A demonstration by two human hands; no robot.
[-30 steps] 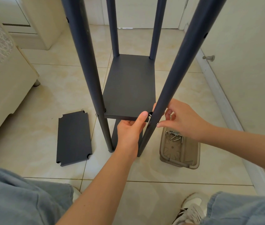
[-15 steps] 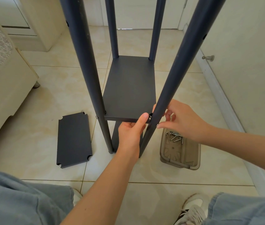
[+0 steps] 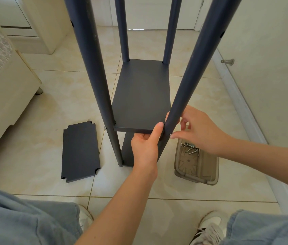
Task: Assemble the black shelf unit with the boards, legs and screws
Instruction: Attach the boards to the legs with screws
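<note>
- Black shelf board [image 3: 139,103] sits level btw the legs [image 3: 93,68]; your left hand [image 3: 146,147] grips its near edge, thumb on top.
- Right hand [image 3: 199,131], just right of the left, pinches a screw [image 3: 171,134] at the near-right leg [image 3: 192,76].
- Step, I'd say: fixing that corner. Next: keep hole lined up, drive screw home.
- Count: 4 legs; 3 boards, incl. low board [image 3: 127,152] under left hand and loose board [image 3: 79,151] left of it; spare screws [image 3: 191,149] in tray [image 3: 208,170] below right hand, approx 5.

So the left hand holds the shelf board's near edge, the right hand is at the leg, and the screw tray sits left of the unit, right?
Wrong side: the head view shows the screw tray right of the unit, near the right hand. The left hand does hold the shelf board by its near edge, and the right hand is at the leg.
</note>
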